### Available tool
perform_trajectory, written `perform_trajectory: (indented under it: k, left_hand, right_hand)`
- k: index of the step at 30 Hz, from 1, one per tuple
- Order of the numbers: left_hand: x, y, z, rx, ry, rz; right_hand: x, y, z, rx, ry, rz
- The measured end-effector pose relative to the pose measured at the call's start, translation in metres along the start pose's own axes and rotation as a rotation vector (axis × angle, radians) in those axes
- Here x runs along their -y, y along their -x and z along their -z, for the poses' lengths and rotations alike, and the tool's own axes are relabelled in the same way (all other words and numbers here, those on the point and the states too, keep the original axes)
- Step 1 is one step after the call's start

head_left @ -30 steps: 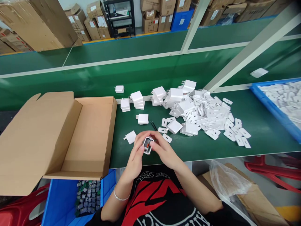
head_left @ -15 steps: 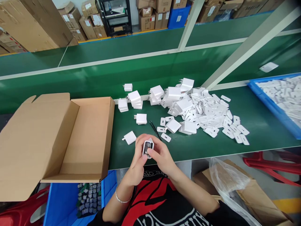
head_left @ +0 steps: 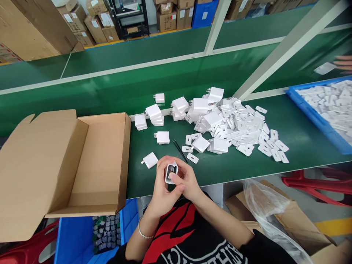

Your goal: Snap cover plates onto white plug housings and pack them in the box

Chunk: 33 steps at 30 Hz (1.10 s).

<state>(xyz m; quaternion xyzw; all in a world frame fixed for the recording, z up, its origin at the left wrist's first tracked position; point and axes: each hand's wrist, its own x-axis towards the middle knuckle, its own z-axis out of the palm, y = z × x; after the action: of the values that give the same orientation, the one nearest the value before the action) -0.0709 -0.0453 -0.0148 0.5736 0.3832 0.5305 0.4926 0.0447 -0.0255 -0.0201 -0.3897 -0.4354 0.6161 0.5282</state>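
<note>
Both hands hold one white charger housing [head_left: 167, 179] near the table's front edge, its open end facing up and dark parts showing inside. My left hand [head_left: 161, 190] wraps its left side, with the thumb lowered away from the rim. My right hand [head_left: 188, 179] grips the other side, its thumb at the opening. Just left of the hands lies a white charger [head_left: 150, 160]. Black tweezers [head_left: 179, 149] rest beyond them, beside a loose white cover plate [head_left: 192, 158]. Behind is a heap of white cover plates [head_left: 239, 123] with several chargers along its left side.
An open cardboard box [head_left: 123, 161] stands at the left, above a blue bin [head_left: 74, 238] of small circuit parts. A blue tray [head_left: 319, 119] of white pieces is at the right. Another person's hand [head_left: 343, 63] shows at the right edge beside a white piece. A slanted white post [head_left: 286, 51] rises behind.
My left thumb has moved off the housing's opening, while my right thumb stays at it. Another person's hand has appeared at the right edge. The view has shifted slightly.
</note>
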Motion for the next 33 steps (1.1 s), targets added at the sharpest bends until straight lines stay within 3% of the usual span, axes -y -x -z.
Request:
perform_trajectory:
  k: [4, 7, 9, 12, 14, 17, 20, 22, 25, 28, 33]
  left_hand:
    - [0.009, 0.000, 0.010, 0.031, 0.003, 0.031]
    - [0.013, -0.001, 0.021, 0.105, 0.063, 0.107]
    - [0.015, -0.001, 0.026, 0.103, 0.120, 0.183]
    - [0.022, -0.002, 0.029, 0.069, 0.216, 0.191]
    - [0.028, -0.003, 0.028, 0.062, 0.271, 0.177]
    - [0.035, -0.005, 0.026, 0.031, 0.243, 0.230]
    - [0.037, -0.007, 0.024, -0.007, 0.104, 0.271]
    - [0.036, -0.007, 0.022, -0.010, 0.036, 0.278]
    - [0.034, -0.007, 0.018, 0.004, -0.015, 0.266]
    - [0.031, -0.006, 0.013, 0.021, -0.051, 0.236]
    - [0.027, -0.005, 0.008, 0.030, -0.151, 0.144]
  right_hand:
    - [-0.008, -0.005, 0.004, 0.071, -0.004, -0.042]
    - [-0.012, -0.001, 0.021, 0.120, 0.081, 0.005]
    - [-0.014, 0.004, 0.042, -0.047, 0.316, 0.094]
    - [-0.020, 0.011, 0.075, -0.431, 0.878, 0.196]
    - [-0.024, 0.012, 0.092, -0.501, 1.145, 0.209]
    - [-0.027, 0.012, 0.101, -0.422, 1.259, 0.201]
    - [-0.022, 0.013, 0.098, -0.411, 1.143, 0.186]
    - [-0.011, 0.015, 0.090, -0.395, 0.980, 0.215]
    - [0.008, 0.020, 0.072, -0.213, 0.798, 0.319]
    - [0.022, 0.023, 0.053, -0.030, 0.807, 0.415]
    - [0.028, 0.022, 0.041, 0.019, 0.823, 0.405]
